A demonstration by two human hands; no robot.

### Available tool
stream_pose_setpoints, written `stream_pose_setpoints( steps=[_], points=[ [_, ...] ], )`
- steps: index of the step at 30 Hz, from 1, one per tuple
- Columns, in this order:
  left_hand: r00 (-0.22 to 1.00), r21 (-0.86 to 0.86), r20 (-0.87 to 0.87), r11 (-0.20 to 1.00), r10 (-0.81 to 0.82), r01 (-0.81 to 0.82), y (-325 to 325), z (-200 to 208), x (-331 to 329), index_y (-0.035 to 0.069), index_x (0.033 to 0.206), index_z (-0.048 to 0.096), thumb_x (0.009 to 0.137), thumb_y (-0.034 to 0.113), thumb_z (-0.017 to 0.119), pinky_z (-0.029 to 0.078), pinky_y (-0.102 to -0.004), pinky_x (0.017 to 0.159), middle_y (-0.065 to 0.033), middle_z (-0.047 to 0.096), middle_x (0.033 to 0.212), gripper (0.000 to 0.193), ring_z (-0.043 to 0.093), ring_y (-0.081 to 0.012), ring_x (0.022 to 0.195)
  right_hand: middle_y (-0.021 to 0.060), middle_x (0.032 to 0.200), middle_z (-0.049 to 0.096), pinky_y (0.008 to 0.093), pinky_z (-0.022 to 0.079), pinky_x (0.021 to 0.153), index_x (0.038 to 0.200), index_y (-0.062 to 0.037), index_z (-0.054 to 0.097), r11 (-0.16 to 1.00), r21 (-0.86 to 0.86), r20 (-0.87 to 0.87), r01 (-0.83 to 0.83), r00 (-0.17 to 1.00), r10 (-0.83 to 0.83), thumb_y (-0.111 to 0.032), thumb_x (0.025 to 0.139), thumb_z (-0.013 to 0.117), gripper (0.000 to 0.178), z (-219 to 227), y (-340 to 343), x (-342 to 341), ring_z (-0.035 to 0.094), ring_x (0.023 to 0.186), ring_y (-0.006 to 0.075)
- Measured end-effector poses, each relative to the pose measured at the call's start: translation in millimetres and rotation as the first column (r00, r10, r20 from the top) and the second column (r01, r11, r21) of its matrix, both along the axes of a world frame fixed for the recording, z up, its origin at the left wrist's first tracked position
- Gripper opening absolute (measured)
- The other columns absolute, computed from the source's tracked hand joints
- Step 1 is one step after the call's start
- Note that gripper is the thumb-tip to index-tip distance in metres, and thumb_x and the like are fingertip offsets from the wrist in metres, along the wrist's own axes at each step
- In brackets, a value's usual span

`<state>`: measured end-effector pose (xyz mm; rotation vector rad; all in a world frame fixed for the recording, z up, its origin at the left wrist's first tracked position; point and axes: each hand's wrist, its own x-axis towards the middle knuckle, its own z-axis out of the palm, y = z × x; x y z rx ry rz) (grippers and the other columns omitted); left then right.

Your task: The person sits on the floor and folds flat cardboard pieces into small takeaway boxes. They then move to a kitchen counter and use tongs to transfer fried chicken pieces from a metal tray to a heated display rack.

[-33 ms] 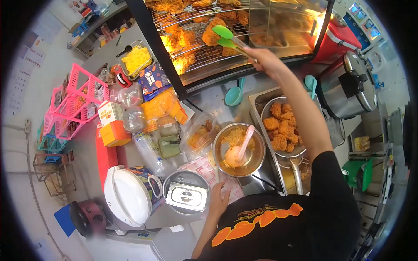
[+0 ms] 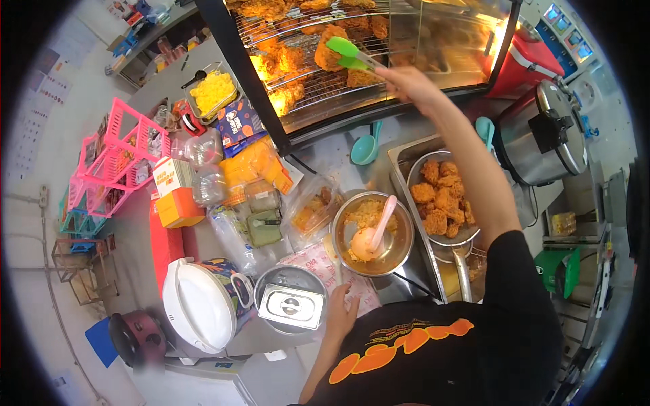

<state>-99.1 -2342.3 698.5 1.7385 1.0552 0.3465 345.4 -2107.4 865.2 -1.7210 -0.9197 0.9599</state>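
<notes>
My right hand point(image 2: 408, 84) is closed around a pair of tongs point(image 2: 345, 49) with green tips, reaching into the open front of a lit display warmer point(image 2: 318, 125). At the tips is a piece of fried chicken point(image 2: 330, 51), just above the wire rack; whether it touches the rack I cannot tell. My left hand point(image 2: 344, 311) hangs low with loose fingers apart, holding nothing. It is beside a round steel bowl point(image 2: 264, 318) with a rectangular metal lid point(image 2: 291, 306) over it, near pink-printed paper point(image 2: 362, 291).
A steel bowl point(image 2: 408, 233) holds crumbly orange food and a pink spoon point(image 2: 384, 220). Fried pieces point(image 2: 443, 196) fill a strainer in a steel tray point(image 2: 399, 162). A teal ladle point(image 2: 364, 150), white-lidded container point(image 2: 196, 304), pink baskets point(image 2: 118, 159) and pressure cooker point(image 2: 542, 145) surround the counter.
My right hand has shifted slightly up and left, and the tongs have turned so that their green tips now overlap. My left hand stays almost still.
</notes>
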Motion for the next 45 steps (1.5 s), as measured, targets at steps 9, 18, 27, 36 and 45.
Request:
stream_pose_setpoints(
  steps=[9, 18, 27, 36, 45],
  points=[
    [1.0, 0.005, 0.007, 1.0, -0.028, 0.028, 3, 4, 27, -0.002, 0.121, 0.056, 0.09, 0.018, 0.064, 0.046, -0.0409, 0.093, -0.021, 0.061, 0.113, 0.038, 0.06, -0.0342, 0.106, 0.021, 0.085, 0.07, 0.0473, 0.054, 0.076, 0.095, -0.0002, 0.07, 0.992, -0.126, 0.892, 0.004, 0.439, 0.112, -0.058, 0.085, 0.062, 0.059, 39, 67, -62, 0.069, 0.085, 0.0378],
    [0.998, -0.024, -0.008, 0.998, -0.063, 0.063, 7, 8, 23, -0.002, 0.122, 0.054, 0.091, 0.018, 0.063, 0.046, -0.0416, 0.094, -0.021, 0.059, 0.115, 0.038, 0.059, -0.0355, 0.107, 0.0191, 0.088, 0.07, 0.0421, 0.051, 0.075, 0.107, -0.0018, 0.069, 0.998, -0.06, 0.675, 0.007, 0.737, 0.035, -0.053, 0.089, 0.061, 0.055, 32, -92, -19, 0.067, 0.085, 0.036],
    [0.971, 0.104, 0.055, 0.968, -0.233, 0.227, -1, 6, 43, -0.003, 0.119, 0.056, 0.09, 0.016, 0.063, 0.044, -0.0419, 0.095, -0.0205, 0.06, 0.114, 0.035, 0.058, -0.0365, 0.108, 0.0166, 0.102, 0.069, 0.0343, 0.047, 0.085, 0.119, 0.0072, 0.063, 0.808, -0.253, 0.531, 0.532, 0.774, -0.344, -0.049, 0.092, 0.06, 0.063, 1, -399, 6, 0.062, 0.092, 0.0188],
    [0.937, 0.099, 0.119, 0.943, -0.329, 0.318, -16, 0, 42, -0.004, 0.119, 0.056, 0.091, 0.016, 0.063, 0.043, -0.04, 0.097, -0.0195, 0.06, 0.116, 0.035, 0.058, -0.0343, 0.108, 0.0214, 0.092, 0.069, 0.0378, 0.05, 0.078, 0.106, 0.0056, 0.069, 0.669, -0.545, 0.479, 0.506, 0.842, -0.248, -0.061, 0.087, 0.059, 0.07, -25, -477, -53, 0.066, 0.088, 0.0282],
    [0.947, 0.083, 0.065, 0.947, -0.316, 0.31, -27, 9, 14, -0.003, 0.119, 0.055, 0.091, 0.014, 0.062, 0.044, -0.0399, 0.096, -0.0198, 0.059, 0.117, 0.034, 0.057, -0.0343, 0.108, 0.0144, 0.095, 0.067, 0.044, 0.055, 0.071, 0.119, -0.0089, 0.058, 0.775, -0.525, 0.824, 0.351, 0.436, 0.361, -0.036, 0.08, 0.073, 0.05, -43, -407, -108, 0.068, 0.084, 0.0336]
  ],
)
